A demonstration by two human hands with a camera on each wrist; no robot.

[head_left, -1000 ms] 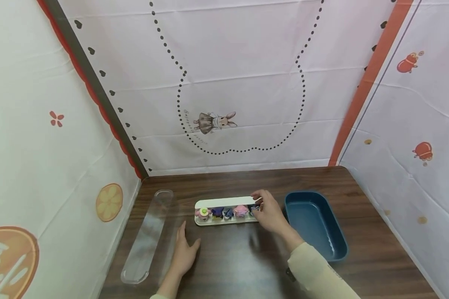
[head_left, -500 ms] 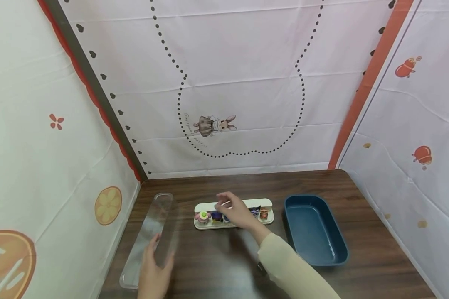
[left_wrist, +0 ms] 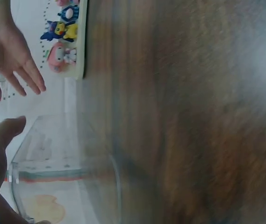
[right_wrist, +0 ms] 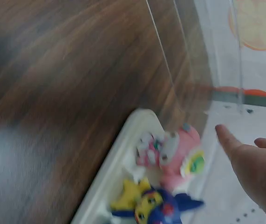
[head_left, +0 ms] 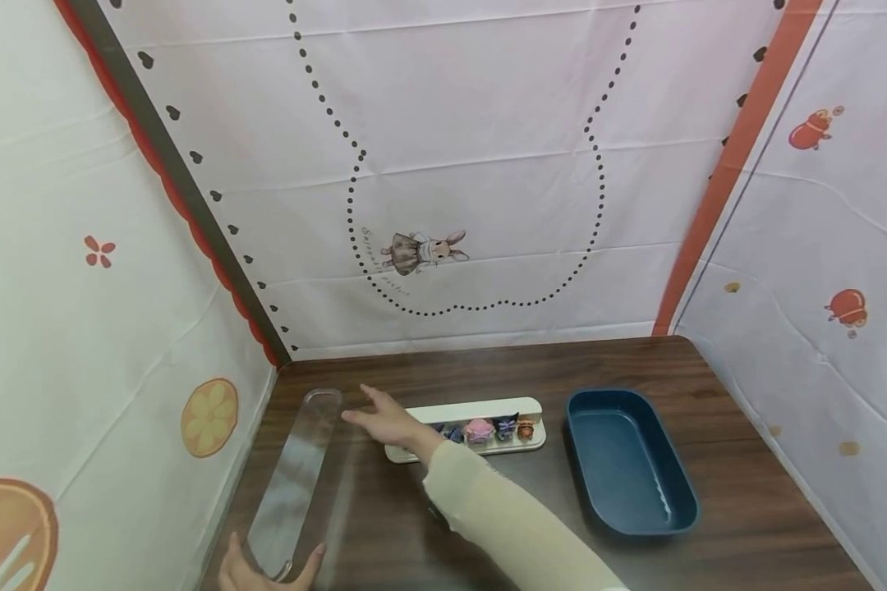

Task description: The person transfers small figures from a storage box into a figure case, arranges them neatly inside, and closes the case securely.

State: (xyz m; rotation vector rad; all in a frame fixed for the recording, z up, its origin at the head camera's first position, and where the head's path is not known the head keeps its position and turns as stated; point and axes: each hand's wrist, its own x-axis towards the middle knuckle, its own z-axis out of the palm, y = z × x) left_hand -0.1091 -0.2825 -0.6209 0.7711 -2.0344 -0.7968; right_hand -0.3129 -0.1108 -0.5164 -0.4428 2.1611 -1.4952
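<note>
A long clear plastic cover lies on the left of the table. My left hand is at its near end, thumb and fingers spread around that end; contact is hard to tell. My right hand reaches over the left end of a white display base, fingers stretched toward the cover's far end and apart from it. Small figurines stand in a row on the base, among them a pink one and a dark blue one with a yellow star. In the head view my right hand and forearm hide the leftmost ones.
To the right of the base stands a deep blue rectangular container. The wooden table is bounded by printed white cloth at the back and both sides.
My right hand has moved left from the base's right end, past the figurines, toward the cover. My left hand has come back and left to the cover's near end.
</note>
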